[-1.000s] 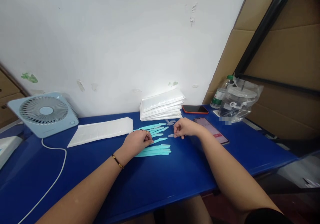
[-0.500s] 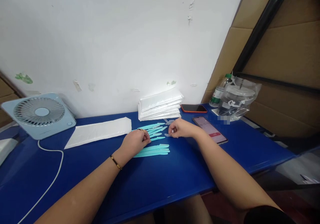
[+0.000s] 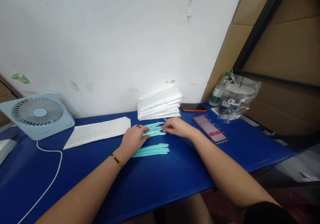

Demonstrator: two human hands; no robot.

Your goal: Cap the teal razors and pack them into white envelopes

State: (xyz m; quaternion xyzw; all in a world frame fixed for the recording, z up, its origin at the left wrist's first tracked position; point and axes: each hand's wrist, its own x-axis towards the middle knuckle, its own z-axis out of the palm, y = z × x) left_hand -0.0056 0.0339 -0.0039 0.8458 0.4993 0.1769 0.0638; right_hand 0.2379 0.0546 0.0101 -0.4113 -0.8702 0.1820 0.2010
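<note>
Several slim turquoise sticks [image 3: 157, 133] lie in a loose group at the middle of the blue table. My left hand [image 3: 135, 136], with a ring and a bracelet, is closed on the left ends of these sticks. My right hand [image 3: 176, 127] pinches at their right tips; whatever small piece is between its fingers is mostly hidden. Nearer to me, a second bunch of turquoise sticks [image 3: 152, 150] lies side by side, touched by neither hand. A flat white sleeve [image 3: 100, 131] rests left of my left hand.
White sleeves [image 3: 160, 103] are stacked by the wall. Two phones [image 3: 193, 107] [image 3: 211, 129], a bottle [image 3: 218, 92] and a bagged cup [image 3: 237, 97] are at the right. A blue fan [image 3: 38, 114] with a white cable stands left on the table [image 3: 150, 184].
My right hand has moved left onto the stick tips. My left hand has shifted slightly left and up over the sticks, and the clear bits by my right hand are now mostly hidden.
</note>
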